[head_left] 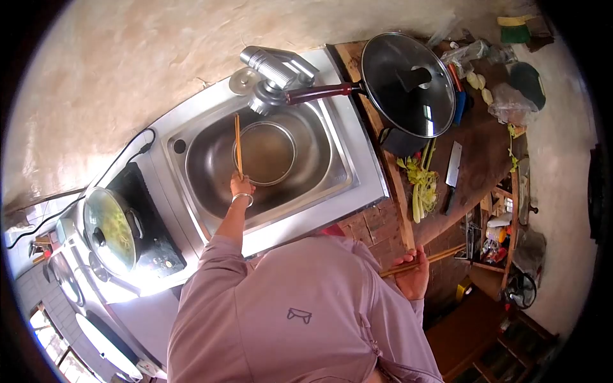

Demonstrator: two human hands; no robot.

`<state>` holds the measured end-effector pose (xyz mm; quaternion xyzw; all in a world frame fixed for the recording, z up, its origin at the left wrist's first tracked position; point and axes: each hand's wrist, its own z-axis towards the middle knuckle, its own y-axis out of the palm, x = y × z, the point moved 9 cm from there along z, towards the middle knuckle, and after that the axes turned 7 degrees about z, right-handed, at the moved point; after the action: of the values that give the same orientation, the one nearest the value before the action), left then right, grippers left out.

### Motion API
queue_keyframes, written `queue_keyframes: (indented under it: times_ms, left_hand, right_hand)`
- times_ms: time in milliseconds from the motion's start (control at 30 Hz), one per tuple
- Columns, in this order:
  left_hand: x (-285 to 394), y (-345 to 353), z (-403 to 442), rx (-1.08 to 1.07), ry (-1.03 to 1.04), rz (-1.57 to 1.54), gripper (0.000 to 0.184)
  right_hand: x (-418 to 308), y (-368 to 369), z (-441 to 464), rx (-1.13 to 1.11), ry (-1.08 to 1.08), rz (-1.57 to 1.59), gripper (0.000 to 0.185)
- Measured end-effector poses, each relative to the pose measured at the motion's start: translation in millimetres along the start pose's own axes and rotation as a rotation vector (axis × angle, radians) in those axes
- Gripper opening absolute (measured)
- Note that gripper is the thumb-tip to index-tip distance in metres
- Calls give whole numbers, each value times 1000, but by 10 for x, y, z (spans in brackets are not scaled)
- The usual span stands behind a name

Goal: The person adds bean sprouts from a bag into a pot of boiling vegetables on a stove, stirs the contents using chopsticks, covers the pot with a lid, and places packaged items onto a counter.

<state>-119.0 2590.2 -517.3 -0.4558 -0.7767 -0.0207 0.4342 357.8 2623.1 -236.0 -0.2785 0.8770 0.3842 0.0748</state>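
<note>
My left hand, with a bangle at the wrist, grips a pair of chopsticks over the stainless steel sink. Beneath it in the basin sits a round metal bowl or basin, partly behind the hand and sticks. Off to the right of my body, my right hand is closed around more wooden chopsticks, held nearly level beside the wooden table's edge. How many are in that hand I cannot tell.
A lidded pan rests on the wooden table, its handle reaching over the sink near the faucet. Leafy celery and a knife lie closer. On the left, a glass-lidded pot stands on a black cooker.
</note>
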Motion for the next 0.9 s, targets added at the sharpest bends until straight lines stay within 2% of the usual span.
queue_keyframes:
  times_ms: [267, 367, 433, 633, 667, 733, 900]
  left_hand:
    - [506, 82, -354, 74, 27, -10, 19]
    - [533, 207, -365, -31, 11, -64, 14]
    - [366, 189, -407, 36, -170, -163, 9]
    - [205, 34, -559, 144, -280, -464, 9]
    - [168, -35, -543, 144, -279, -462, 9]
    - [87, -86, -530, -1, -299, -297, 15]
    - [84, -421, -653, 75, -263, -303, 11]
  right_hand:
    - [-151, -26, 13, -7, -24, -41, 21]
    - [-200, -20, 3, -11, -28, -42, 22]
    - [-214, -17, -6, -21, -16, -25, 22]
    - [-243, -119, -21, -38, -15, -24, 22]
    - [-247, -133, -27, -49, -18, -31, 22]
    - [-240, -156, -60, -41, -8, -8, 22]
    - [-212, -136, -132, -68, 8, 30, 23]
